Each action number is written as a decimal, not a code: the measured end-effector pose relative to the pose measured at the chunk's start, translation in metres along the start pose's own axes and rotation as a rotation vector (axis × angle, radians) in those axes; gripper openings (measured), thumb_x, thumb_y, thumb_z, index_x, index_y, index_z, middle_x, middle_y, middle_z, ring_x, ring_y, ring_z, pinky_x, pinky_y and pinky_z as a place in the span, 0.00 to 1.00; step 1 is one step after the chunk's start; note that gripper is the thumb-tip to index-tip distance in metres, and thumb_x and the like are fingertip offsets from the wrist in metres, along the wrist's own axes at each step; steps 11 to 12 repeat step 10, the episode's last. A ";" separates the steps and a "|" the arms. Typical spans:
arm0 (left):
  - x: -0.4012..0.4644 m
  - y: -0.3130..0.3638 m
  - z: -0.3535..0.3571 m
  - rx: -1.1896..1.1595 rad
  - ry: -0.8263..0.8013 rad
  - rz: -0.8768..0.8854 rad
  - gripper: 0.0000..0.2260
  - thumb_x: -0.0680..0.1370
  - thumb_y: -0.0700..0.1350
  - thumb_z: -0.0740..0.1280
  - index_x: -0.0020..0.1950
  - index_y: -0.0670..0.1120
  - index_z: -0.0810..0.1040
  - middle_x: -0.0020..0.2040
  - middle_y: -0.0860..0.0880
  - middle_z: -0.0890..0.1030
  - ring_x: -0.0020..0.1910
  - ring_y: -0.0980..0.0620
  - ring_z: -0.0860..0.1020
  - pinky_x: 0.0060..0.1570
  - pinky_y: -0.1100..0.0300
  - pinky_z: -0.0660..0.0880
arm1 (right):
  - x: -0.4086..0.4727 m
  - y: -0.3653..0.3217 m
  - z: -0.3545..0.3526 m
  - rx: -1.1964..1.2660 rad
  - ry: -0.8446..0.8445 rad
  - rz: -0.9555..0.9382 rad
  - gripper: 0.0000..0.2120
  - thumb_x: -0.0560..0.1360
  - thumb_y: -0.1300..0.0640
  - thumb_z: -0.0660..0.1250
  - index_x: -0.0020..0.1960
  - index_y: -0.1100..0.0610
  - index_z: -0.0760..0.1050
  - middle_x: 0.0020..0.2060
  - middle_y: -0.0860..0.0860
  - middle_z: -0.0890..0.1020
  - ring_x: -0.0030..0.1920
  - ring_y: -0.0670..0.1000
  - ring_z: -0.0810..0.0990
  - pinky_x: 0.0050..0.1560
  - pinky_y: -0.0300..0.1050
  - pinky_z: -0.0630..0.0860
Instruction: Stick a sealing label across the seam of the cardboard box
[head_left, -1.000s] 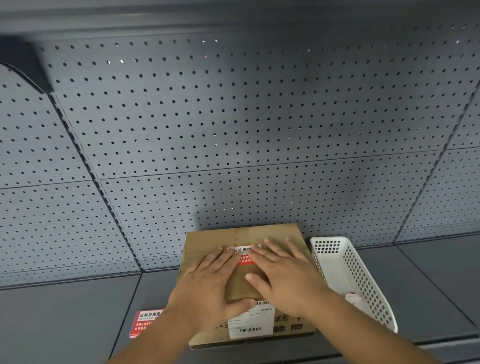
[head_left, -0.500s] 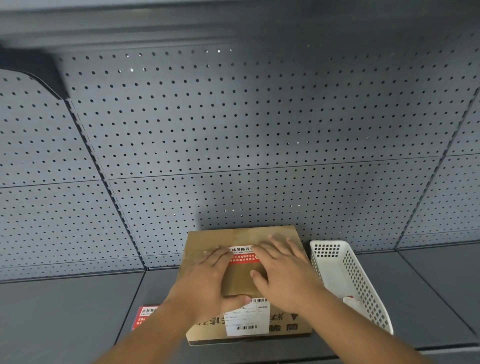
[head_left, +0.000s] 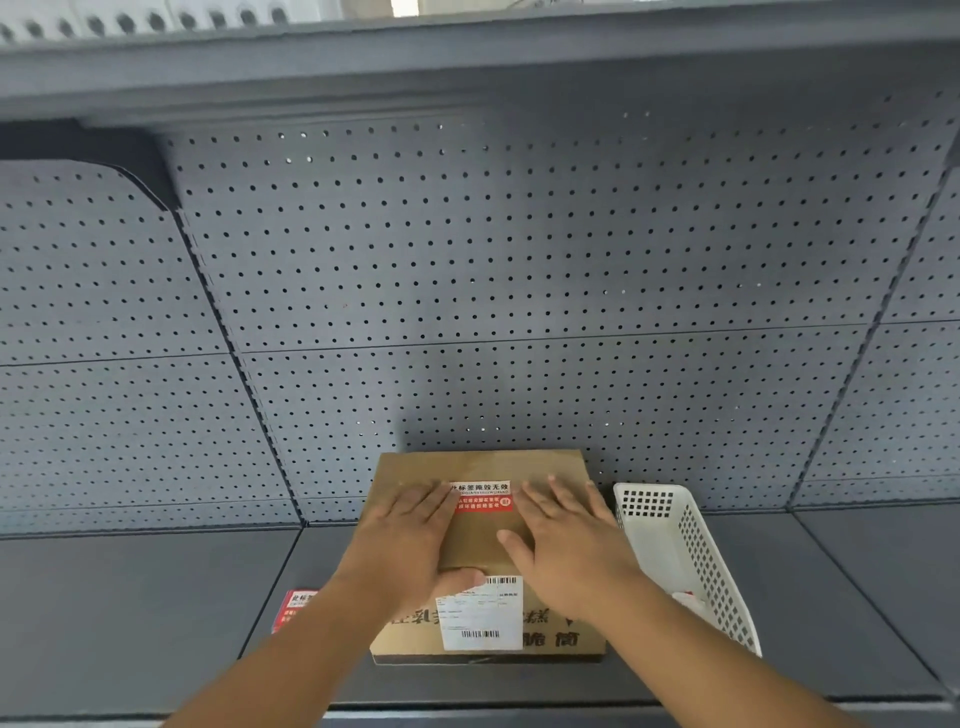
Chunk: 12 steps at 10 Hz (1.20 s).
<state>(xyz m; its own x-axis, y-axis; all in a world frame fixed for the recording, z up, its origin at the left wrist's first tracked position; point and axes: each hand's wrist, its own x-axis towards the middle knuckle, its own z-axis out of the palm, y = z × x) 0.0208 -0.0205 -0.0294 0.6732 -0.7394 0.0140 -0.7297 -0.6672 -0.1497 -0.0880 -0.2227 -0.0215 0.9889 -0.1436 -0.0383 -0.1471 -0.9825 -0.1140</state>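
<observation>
A flat brown cardboard box (head_left: 483, 467) lies on the grey shelf, close to the pegboard. A red and white sealing label (head_left: 482, 495) is stuck across the middle of its top. My left hand (head_left: 410, 540) lies flat on the box just left of the label, fingers spread, its thumb near a white shipping label (head_left: 480, 613). My right hand (head_left: 566, 540) lies flat to the right of the sealing label, fingers spread. Both palms press down and hold nothing.
A white perforated plastic basket (head_left: 691, 551) stands right of the box with something white and red inside. A red and white label sheet (head_left: 296, 608) lies on the shelf (head_left: 130, 597) left of my forearm. Grey pegboard (head_left: 467, 286) forms the back wall.
Both hands have slid apart sideways across the box top, uncovering the whole sealing label. The view has tilted up a little.
</observation>
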 end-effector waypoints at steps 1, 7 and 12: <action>-0.005 0.005 -0.006 0.053 -0.004 -0.048 0.56 0.66 0.81 0.36 0.84 0.47 0.53 0.84 0.49 0.57 0.82 0.48 0.52 0.81 0.45 0.45 | -0.012 0.008 -0.006 -0.025 -0.020 -0.009 0.37 0.80 0.32 0.35 0.84 0.49 0.46 0.83 0.45 0.50 0.82 0.49 0.38 0.79 0.60 0.34; -0.082 0.034 -0.036 -0.230 0.176 -0.121 0.36 0.77 0.75 0.48 0.80 0.59 0.57 0.79 0.55 0.67 0.78 0.49 0.62 0.77 0.43 0.60 | -0.098 -0.034 -0.027 0.122 0.154 0.082 0.30 0.83 0.35 0.43 0.82 0.45 0.50 0.83 0.46 0.57 0.82 0.54 0.49 0.80 0.62 0.50; -0.176 0.028 -0.042 -0.534 0.272 -0.110 0.28 0.79 0.68 0.57 0.76 0.57 0.65 0.74 0.53 0.71 0.71 0.46 0.70 0.63 0.45 0.74 | -0.174 -0.108 -0.029 0.452 0.333 0.215 0.30 0.82 0.35 0.53 0.79 0.46 0.58 0.77 0.51 0.67 0.75 0.56 0.65 0.70 0.59 0.70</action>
